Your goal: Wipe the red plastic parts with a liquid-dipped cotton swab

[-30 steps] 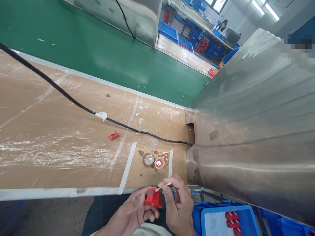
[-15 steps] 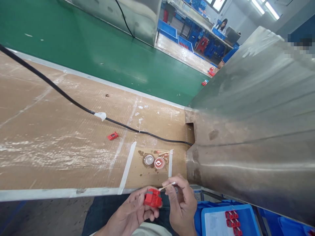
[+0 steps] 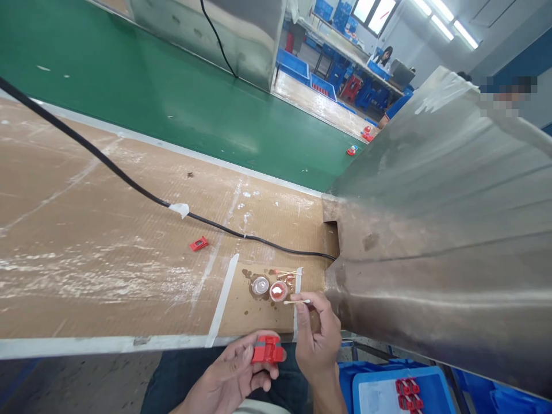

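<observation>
Two hands are near the red-tinted cup [image 3: 278, 291]. The left hand [image 3: 230, 368] grasps a red part [image 3: 268, 349] on the person's side of the cup, just past the front edge of the surface [image 3: 142, 287] and above the lap. The right hand [image 3: 318, 336] pinches a cotton swab [image 3: 297, 302], one tip just beside the cup's near rim; whether they touch, I cannot tell. A clear cup [image 3: 260, 285] stands just left of the red-tinted cup, with red-tipped swabs [image 3: 288, 273] just beyond it. Right of the cup, a metal panel [image 3: 431, 230] bounds the room for the right hand. Left of it, the surface stretches broadly, carrying a small red piece [image 3: 199, 244]. A black cable [image 3: 276, 244] crosses beyond the cup towards the panel's notched edge.
</observation>
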